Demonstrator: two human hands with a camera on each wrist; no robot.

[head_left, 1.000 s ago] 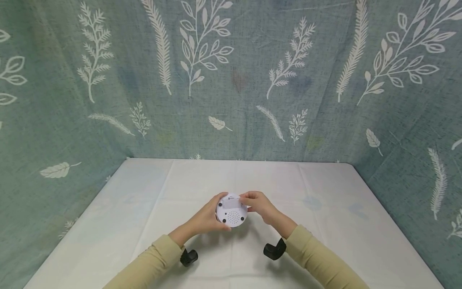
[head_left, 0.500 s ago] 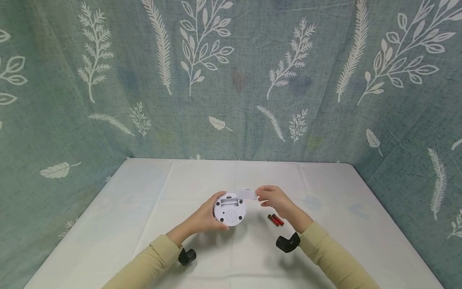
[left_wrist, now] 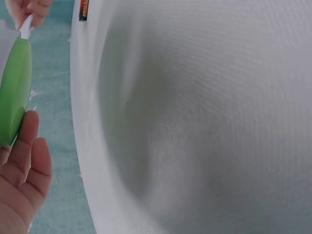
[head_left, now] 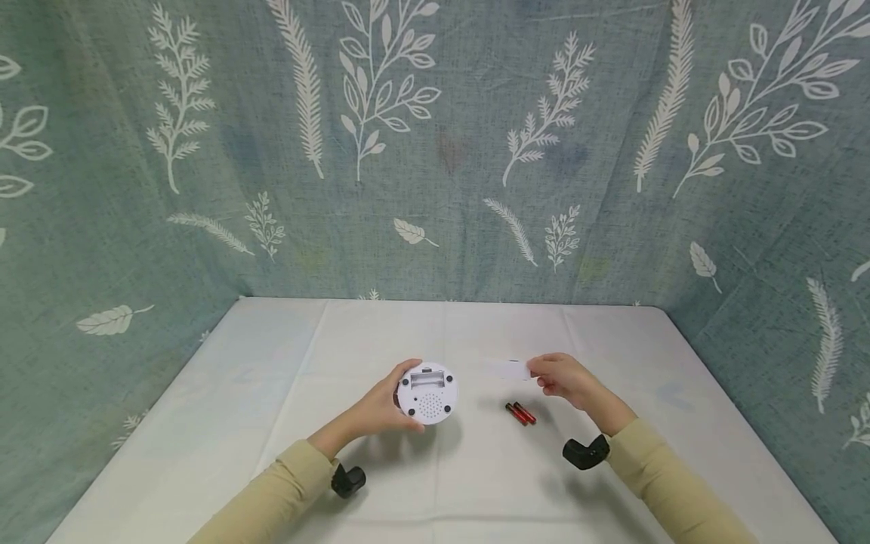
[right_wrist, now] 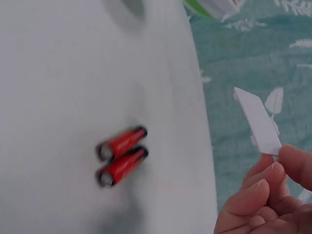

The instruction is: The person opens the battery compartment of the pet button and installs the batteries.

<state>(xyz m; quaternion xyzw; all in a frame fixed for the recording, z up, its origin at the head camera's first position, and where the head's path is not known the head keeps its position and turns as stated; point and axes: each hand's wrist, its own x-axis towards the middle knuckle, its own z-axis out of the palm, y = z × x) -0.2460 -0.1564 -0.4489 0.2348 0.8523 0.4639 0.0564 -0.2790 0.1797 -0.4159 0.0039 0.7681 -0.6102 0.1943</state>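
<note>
Above the white counter (head_left: 374, 340), the left hand (head_left: 384, 408) has its fingers gripping a white-and-green device (head_left: 427, 402) by the edge, its battery slot (head_left: 427, 380) bare. The right hand's (head_left: 569, 380) fingers pinch a thin white cover (head_left: 514, 370); two red batteries (right_wrist: 124, 166) lie nearby.

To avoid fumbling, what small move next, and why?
Probably set the flat white plastic cover down on the white cloth-covered table: it occupies the right hand, while the left hand holds the round white-and-green device, its compartment open and apparently empty, and two red cylindrical batteries lie nearby.
</note>
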